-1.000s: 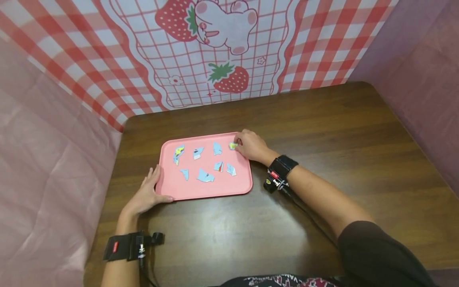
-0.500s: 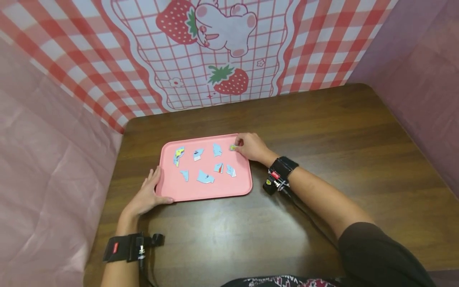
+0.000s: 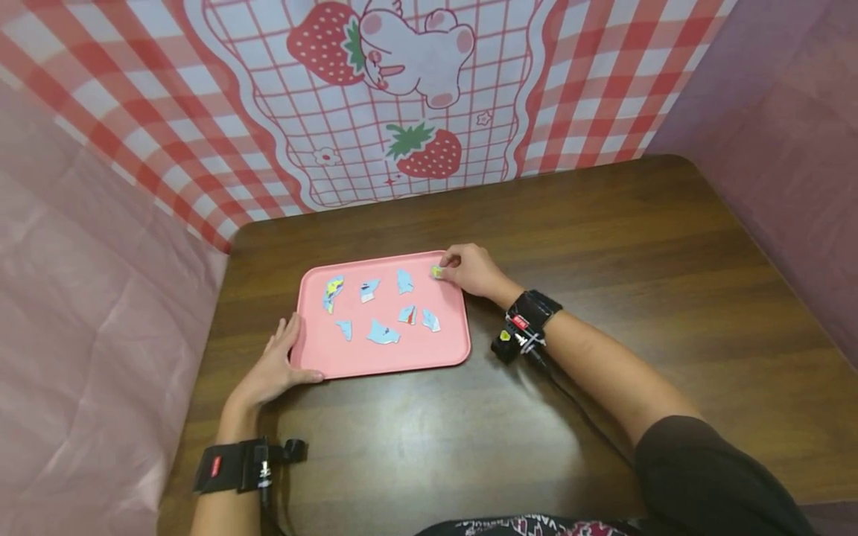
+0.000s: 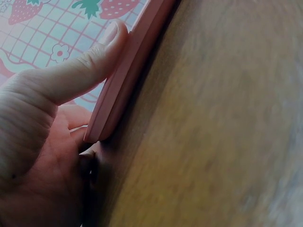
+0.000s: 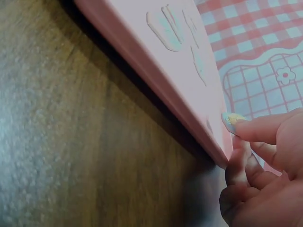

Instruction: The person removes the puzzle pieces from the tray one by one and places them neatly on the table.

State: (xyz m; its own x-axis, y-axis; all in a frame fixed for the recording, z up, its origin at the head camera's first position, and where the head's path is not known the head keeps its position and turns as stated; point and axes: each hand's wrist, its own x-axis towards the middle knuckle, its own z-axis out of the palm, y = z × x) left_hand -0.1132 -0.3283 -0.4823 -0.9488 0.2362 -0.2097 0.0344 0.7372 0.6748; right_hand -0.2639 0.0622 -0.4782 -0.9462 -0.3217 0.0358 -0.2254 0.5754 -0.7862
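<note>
A pink tray (image 3: 362, 357) lies on the wooden table, with several irregular light-blue puzzle pieces spread over it. My right hand (image 3: 474, 269) is over its far right corner. Thumb and fingertips pinch a small yellow and blue puzzle piece (image 3: 437, 272), which stands tilted up in the right wrist view (image 5: 233, 120). At the near left corner, my left hand (image 3: 271, 371) holds the tray, thumb along the front rim and fingers along the left side. A larger yellow and blue piece (image 3: 333, 292) lies at the far left; a piece with a red mark (image 3: 407, 314) lies right of centre.
Brown wood table (image 3: 603, 246) surrounds the tray. Behind it hangs a red checked cloth (image 3: 603, 82) with strawberries, and a pink cloth (image 3: 87, 298) hangs at the left. Black straps (image 3: 532, 311) with cameras and cables sit on both wrists.
My right hand stays at the tray's far right corner with the small piece pinched, its fingers shifting slightly and tilting it. The left hand and the other pieces keep their places.
</note>
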